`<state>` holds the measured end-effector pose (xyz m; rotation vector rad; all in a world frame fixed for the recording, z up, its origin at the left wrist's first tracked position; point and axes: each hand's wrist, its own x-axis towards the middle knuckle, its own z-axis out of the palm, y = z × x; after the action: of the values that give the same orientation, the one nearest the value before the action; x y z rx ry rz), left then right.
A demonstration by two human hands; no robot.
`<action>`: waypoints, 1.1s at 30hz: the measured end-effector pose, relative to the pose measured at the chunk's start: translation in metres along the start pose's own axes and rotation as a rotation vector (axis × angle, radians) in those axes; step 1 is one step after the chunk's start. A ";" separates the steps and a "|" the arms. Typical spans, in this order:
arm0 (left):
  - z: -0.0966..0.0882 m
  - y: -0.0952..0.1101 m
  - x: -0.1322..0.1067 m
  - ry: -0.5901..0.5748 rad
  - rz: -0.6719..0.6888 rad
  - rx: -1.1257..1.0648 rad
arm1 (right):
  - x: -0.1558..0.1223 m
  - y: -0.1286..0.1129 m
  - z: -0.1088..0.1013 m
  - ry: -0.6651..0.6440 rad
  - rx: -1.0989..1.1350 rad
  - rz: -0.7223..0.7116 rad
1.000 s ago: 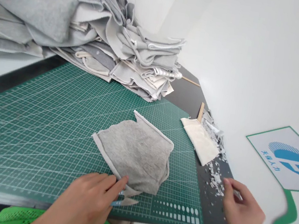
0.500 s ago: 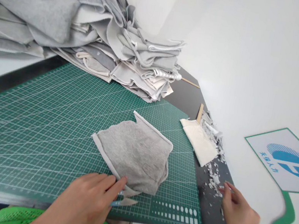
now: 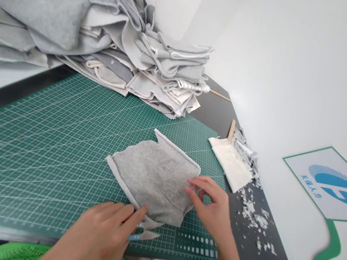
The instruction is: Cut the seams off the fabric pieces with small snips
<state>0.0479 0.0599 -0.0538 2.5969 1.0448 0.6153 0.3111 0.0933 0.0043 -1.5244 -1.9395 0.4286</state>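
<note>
A grey fleece fabric piece with a pale bound edge lies flat on the green cutting mat. My left hand rests against its lower edge, holding small thread snips with a blue handle and metal blades. My right hand reaches over the fabric's right side, with its fingertips apart and touching the cloth. The hands hide part of the lower fabric edge.
A tall stack of grey and cream fabric pieces leans at the back left. On the black table lie a cream fabric piece, pale cut scraps and a wooden stick. Beyond the table is a white surface with a logo sign.
My right hand has moved left from beside the scraps onto the grey fabric. My left hand and the snips stay in place.
</note>
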 end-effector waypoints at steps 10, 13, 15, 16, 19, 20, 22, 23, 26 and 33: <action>-0.002 0.001 0.002 0.013 -0.002 -0.006 | -0.002 0.017 0.018 -0.085 -0.054 0.053; -0.002 0.002 0.003 0.022 0.006 -0.005 | -0.003 0.018 0.018 -0.094 -0.057 0.065; -0.002 0.001 0.004 0.033 0.010 -0.004 | -0.004 0.019 0.018 -0.097 -0.064 0.051; -0.001 0.001 0.004 0.039 0.011 -0.004 | -0.004 0.020 0.019 -0.091 -0.068 0.041; 0.000 0.000 0.003 0.036 0.012 -0.009 | -0.003 0.019 0.022 -0.068 -0.098 0.020; 0.000 -0.001 0.002 0.027 0.011 -0.011 | -0.003 0.019 0.023 -0.066 -0.118 0.019; 0.001 -0.001 0.000 0.014 0.009 -0.014 | 0.000 0.016 0.025 -0.071 -0.158 0.021; 0.002 -0.001 -0.001 0.013 0.009 -0.013 | 0.001 0.014 0.026 -0.078 -0.175 0.023; 0.004 -0.002 -0.004 0.018 0.006 -0.011 | 0.004 0.007 0.029 -0.100 -0.222 0.032; 0.003 -0.002 -0.002 -0.013 -0.007 -0.012 | -0.001 0.003 0.031 -0.147 -0.269 0.029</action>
<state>0.0471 0.0601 -0.0580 2.5829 1.0422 0.5998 0.2934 0.0968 -0.0212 -1.7333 -2.1613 0.3089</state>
